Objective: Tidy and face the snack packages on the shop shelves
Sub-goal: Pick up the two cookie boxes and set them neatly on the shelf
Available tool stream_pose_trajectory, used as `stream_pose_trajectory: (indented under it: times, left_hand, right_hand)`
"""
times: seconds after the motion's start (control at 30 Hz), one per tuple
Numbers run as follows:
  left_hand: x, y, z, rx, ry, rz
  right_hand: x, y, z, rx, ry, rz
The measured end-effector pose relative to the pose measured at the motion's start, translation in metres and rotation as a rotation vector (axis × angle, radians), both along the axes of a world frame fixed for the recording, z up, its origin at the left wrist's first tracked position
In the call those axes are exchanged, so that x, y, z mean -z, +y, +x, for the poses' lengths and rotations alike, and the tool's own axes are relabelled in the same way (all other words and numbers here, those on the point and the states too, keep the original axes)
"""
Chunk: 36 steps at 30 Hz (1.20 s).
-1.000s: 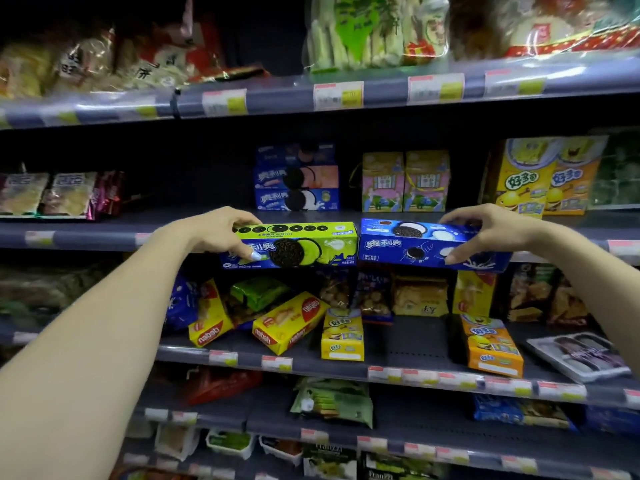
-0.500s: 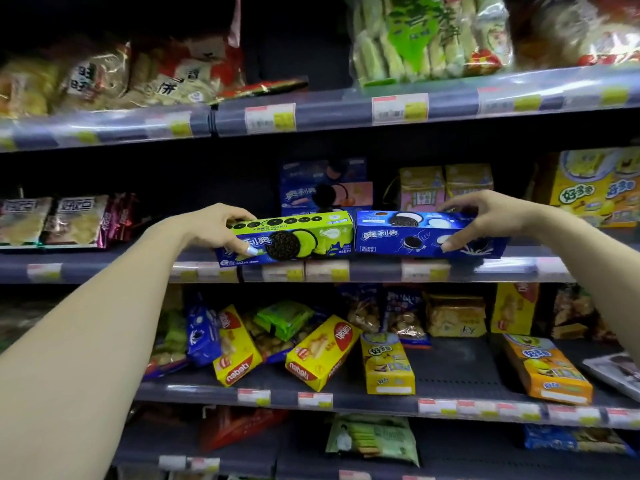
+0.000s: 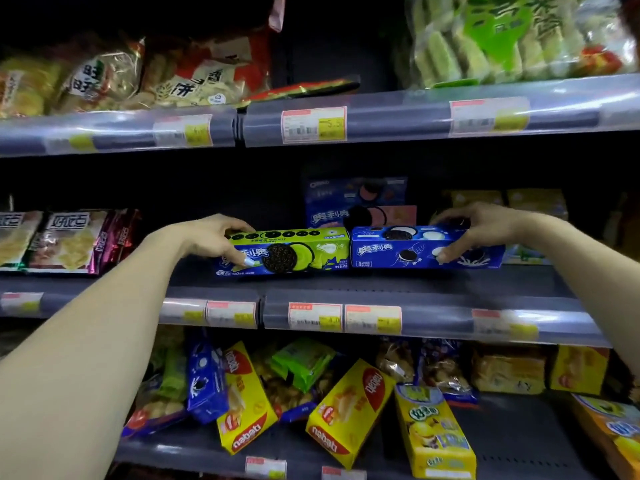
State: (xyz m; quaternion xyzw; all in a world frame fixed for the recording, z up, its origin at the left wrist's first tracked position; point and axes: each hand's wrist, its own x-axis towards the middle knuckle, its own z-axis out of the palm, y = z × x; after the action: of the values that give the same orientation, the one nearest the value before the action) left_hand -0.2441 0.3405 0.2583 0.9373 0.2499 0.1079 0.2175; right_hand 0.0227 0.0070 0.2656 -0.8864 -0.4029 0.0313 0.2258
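Two long cardboard biscuit boxes, a green-and-blue box (image 3: 284, 252) and a blue box (image 3: 424, 247), lie end to end and touching on the middle grey shelf (image 3: 415, 284), printed fronts outward and set back from its lip. The green-and-blue box is gripped at its left end by the left hand (image 3: 214, 239), thumb on the front and fingers curled over the top, and the blue box is held likewise towards its right end by the right hand (image 3: 474, 230). Both are best drawn forward together, level and kept butted, until their fronts sit square with the price-label rail (image 3: 346, 317), clear of the stacked blue boxes (image 3: 356, 202) behind.
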Motion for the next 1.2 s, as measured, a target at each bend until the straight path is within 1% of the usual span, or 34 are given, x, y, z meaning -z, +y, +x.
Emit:
stream_pose_trajectory:
  times: [0.17,0.37,0.67,0.8,0.93,1.07,1.2]
  left_hand:
    - [0.003,0.039,0.007,-0.045,0.023,-0.081]
    - [0.0,0.071,0.012,-0.053,0.09,-0.057]
    - [-0.004,0.106,0.016,-0.013,0.152,-0.053]
    - [0.0,0.116,0.018,-0.001,0.143,-0.065]
    - [0.008,0.123,0.023,0.01,0.141,-0.078]
    - [0.009,0.124,0.026,0.023,0.147,-0.07]
    - [0.007,0.123,0.026,0.028,0.163,-0.073]
  right_hand:
    - [-0.001,0.035,0.005,-0.057,-0.036,-0.058]
    - [0.01,0.065,0.006,-0.114,-0.006,-0.038]
    - [0.024,0.092,0.004,-0.085,0.014,0.048]
    - [0.032,0.098,0.001,-0.06,0.005,0.035]
    - [0.034,0.1,-0.001,-0.046,0.014,0.064]
    - [0.034,0.099,-0.009,-0.029,-0.049,0.054]
    - [0.035,0.099,-0.015,0.0,-0.179,0.069]
